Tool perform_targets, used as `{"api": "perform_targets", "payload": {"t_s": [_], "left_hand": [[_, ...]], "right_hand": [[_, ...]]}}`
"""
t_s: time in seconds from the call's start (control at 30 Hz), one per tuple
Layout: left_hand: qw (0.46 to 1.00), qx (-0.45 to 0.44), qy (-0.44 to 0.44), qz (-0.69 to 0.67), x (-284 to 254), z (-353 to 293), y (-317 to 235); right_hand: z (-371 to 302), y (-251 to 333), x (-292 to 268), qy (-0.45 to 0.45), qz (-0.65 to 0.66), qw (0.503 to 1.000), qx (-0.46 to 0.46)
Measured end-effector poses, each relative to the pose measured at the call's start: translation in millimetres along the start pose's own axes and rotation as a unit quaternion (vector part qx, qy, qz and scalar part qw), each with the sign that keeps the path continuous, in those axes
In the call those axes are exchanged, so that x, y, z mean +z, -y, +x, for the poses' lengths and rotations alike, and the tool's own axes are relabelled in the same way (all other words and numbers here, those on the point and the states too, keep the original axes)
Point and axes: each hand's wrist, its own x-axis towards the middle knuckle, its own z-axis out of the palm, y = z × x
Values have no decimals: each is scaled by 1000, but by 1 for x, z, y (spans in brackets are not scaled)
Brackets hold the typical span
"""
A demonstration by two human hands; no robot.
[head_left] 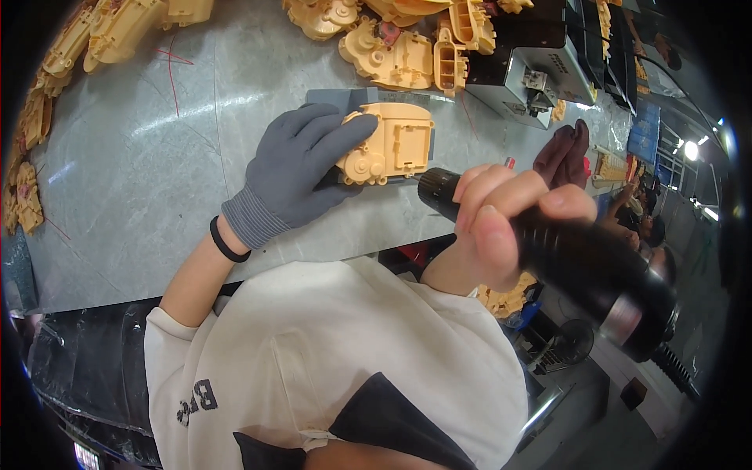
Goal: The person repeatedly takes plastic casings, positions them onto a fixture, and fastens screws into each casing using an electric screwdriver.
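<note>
Yellow housing (406, 145) is gripped by our gloved left hand (301, 157), and we've got the bare right hand (505, 207) wrapped round a black corded driver (591, 270), nose right beside it.

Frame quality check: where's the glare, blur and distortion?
Head view: white glare streaks on the grey marbled tabletop, and the round white ceiling lamp at right blown out; head view: rear of the black cylindrical power driver blurred, boxy yellow plastic housing sharper; head view: fisheye tilts and squeezes the room at right, corners black.
</note>
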Motion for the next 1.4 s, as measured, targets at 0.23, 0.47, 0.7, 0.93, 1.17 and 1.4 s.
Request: {"api": "perform_targets", "payload": {"t_s": [0.23,0.47,0.7,0.93,1.17,1.4], "left_hand": [[1000,13,-7,2,-1,2,-1],[1000,-8,-11,1,1,0,-2],[1000,-23,14,16,-1,5,-8],[999,-29,9,19,1,1,-2],[999,-27,5,20,0,2,-6],[1000,-17,2,21,1,-1,-11]], "right_hand": [[1,-5,3,-28,30,999,10],[10,2,-53,-201,70,975,-65],[72,-27,-133,-378,-189,903,-82],[29,-26,-86,-330,-89,940,18],[64,-7,-106,-381,-136,908,-111],[59,-16,-120,-364,-181,914,-14]]}}
